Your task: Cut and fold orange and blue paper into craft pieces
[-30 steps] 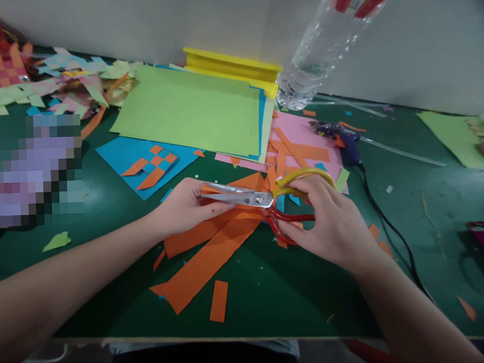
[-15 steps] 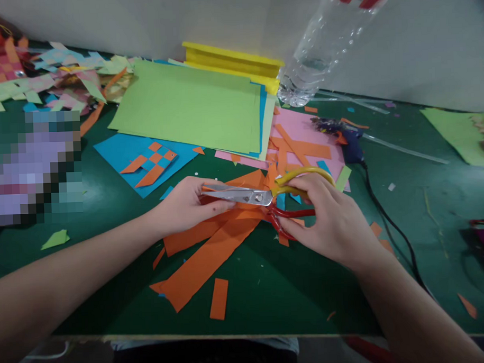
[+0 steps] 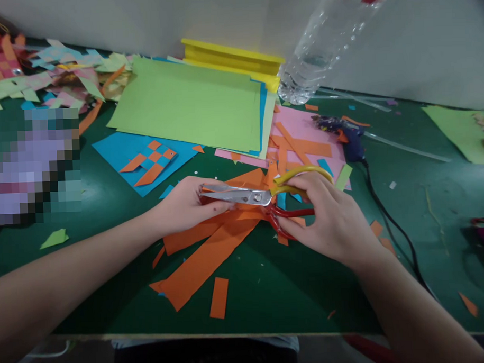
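In the head view, my right hand [image 3: 326,215] grips a pair of scissors [image 3: 260,197] by its yellow and red handles. The blades point left and are slightly apart. My left hand [image 3: 189,204] is closed at the blades, thumb below and fingers above and behind them. Whatever it pinches there is mostly hidden by the blades. Beneath both hands lie wide orange paper strips [image 3: 213,262]. A small orange piece [image 3: 219,297] rests nearer the table's front edge. Beyond my left hand, a woven orange-and-blue paper fish [image 3: 154,162] lies on a blue sheet [image 3: 114,149].
Green sheets [image 3: 187,104] are stacked at the back beside a yellow folded strip [image 3: 232,57] and a clear bottle [image 3: 312,52]. On the right is a glue gun [image 3: 351,140] with its cord. A pink sheet [image 3: 293,124] carries orange scraps. Paper weavings [image 3: 75,76] pile up at back left.
Both hands and the scissors hold almost the same position. Only a very slight shift of the whole view shows.
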A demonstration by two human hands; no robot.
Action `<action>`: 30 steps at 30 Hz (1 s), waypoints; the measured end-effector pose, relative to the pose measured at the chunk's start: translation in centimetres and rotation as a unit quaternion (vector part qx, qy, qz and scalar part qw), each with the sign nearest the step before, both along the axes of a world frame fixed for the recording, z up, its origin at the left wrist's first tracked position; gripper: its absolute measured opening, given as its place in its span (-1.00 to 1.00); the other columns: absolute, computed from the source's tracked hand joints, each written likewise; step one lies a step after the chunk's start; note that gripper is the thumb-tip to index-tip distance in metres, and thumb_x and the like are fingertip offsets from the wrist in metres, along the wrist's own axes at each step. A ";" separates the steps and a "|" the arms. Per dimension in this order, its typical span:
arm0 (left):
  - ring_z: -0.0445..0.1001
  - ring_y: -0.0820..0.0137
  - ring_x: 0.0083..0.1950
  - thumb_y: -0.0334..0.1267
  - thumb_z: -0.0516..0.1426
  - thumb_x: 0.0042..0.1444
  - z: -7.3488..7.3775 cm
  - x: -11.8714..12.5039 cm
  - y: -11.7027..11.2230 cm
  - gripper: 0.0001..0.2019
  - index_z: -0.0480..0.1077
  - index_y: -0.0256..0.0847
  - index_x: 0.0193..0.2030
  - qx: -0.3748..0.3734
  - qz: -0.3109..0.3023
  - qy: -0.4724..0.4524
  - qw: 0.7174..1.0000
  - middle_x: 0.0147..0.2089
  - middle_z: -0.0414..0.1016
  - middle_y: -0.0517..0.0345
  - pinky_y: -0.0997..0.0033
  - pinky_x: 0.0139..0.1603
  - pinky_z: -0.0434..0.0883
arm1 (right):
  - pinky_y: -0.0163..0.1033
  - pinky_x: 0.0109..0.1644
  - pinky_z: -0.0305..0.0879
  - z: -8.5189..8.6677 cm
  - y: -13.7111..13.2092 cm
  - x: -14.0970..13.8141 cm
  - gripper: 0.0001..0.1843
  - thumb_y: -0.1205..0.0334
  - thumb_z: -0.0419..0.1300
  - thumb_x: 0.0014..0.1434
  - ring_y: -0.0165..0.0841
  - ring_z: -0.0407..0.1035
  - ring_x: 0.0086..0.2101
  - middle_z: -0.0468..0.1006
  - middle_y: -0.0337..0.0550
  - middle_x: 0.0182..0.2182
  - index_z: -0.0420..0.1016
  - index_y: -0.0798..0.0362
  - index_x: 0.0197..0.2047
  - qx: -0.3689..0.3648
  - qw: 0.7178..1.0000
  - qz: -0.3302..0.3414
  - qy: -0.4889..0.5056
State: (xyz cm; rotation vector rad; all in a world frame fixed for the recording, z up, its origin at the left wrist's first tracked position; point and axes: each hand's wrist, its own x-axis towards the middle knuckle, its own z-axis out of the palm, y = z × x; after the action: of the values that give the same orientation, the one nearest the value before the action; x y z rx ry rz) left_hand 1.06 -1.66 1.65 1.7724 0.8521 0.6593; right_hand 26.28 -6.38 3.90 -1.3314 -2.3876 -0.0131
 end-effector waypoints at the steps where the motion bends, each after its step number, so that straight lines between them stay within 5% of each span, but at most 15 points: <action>1: 0.58 0.36 -0.23 -0.27 0.16 0.09 0.0 0.0 0.0 -0.85 0.53 -0.24 -0.23 -0.001 -0.002 -0.002 1.000 -0.25 0.63 0.11 0.46 -0.22 0.47 | -0.04 -0.16 0.40 0.0 0.0 0.0 -0.62 0.19 0.23 0.07 -0.11 0.45 -0.14 0.52 0.02 -0.17 0.28 0.06 -0.04 0.004 1.000 0.000 -0.002; 30: 0.55 0.36 -0.24 -0.21 0.09 0.15 0.3 0.0 0.1 -0.80 0.51 -0.22 -0.25 -0.008 0.013 0.014 1.000 -0.27 0.61 0.11 0.42 -0.17 0.48 | -0.08 -0.27 0.43 0.0 0.0 0.3 -0.61 0.22 0.18 0.11 -0.08 0.45 -0.15 0.50 0.09 -0.14 0.25 0.08 0.00 0.015 0.999 -0.009 -0.031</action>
State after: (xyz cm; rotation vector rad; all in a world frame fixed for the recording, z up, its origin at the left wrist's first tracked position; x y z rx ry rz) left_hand 1.07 -1.58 1.99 1.7618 0.8998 0.6436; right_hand 26.56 -6.40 3.95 -1.3583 -2.4167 -0.0977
